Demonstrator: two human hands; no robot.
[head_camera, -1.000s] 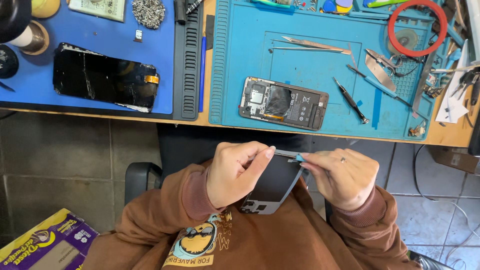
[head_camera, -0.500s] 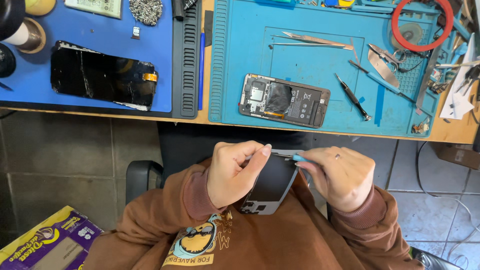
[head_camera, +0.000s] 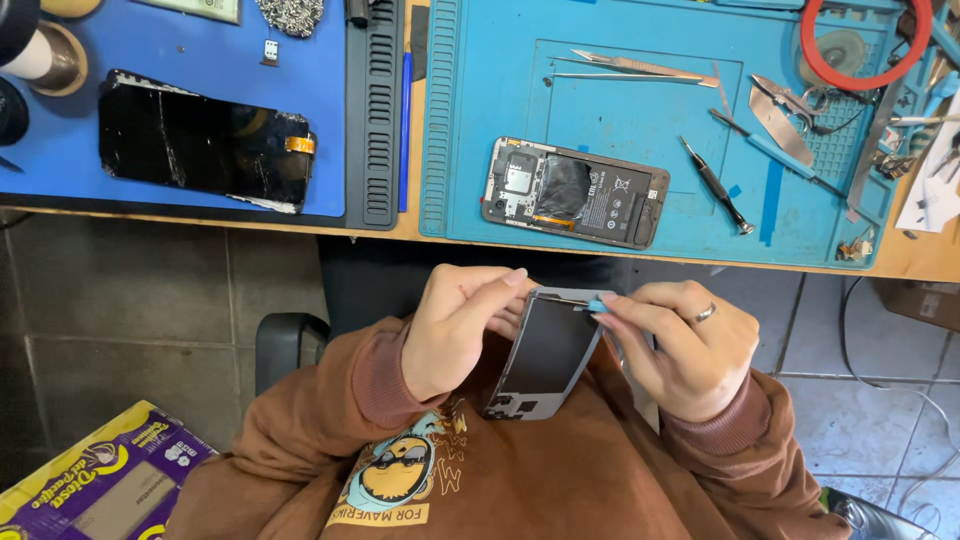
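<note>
Over my lap, below the table edge, I hold a grey phone back cover (head_camera: 548, 352), its inner side facing up. My left hand (head_camera: 458, 326) grips its upper left corner. My right hand (head_camera: 680, 345), with a ring on one finger, pinches a small blue tool (head_camera: 595, 306) against the cover's top right edge. On the teal mat (head_camera: 620, 130) above lies an opened phone body (head_camera: 575, 192) showing its battery and board.
A cracked black screen panel (head_camera: 205, 153) lies on the blue mat (head_camera: 180, 60) at left. Tweezers (head_camera: 640, 66), a small screwdriver (head_camera: 715, 185), a red ring (head_camera: 865, 45) and other tools lie on the teal mat. A purple box (head_camera: 90, 480) sits on the floor.
The hands and cover have hardly moved. The blue tool stays at the cover's top edge, shifting very slightly along it.
</note>
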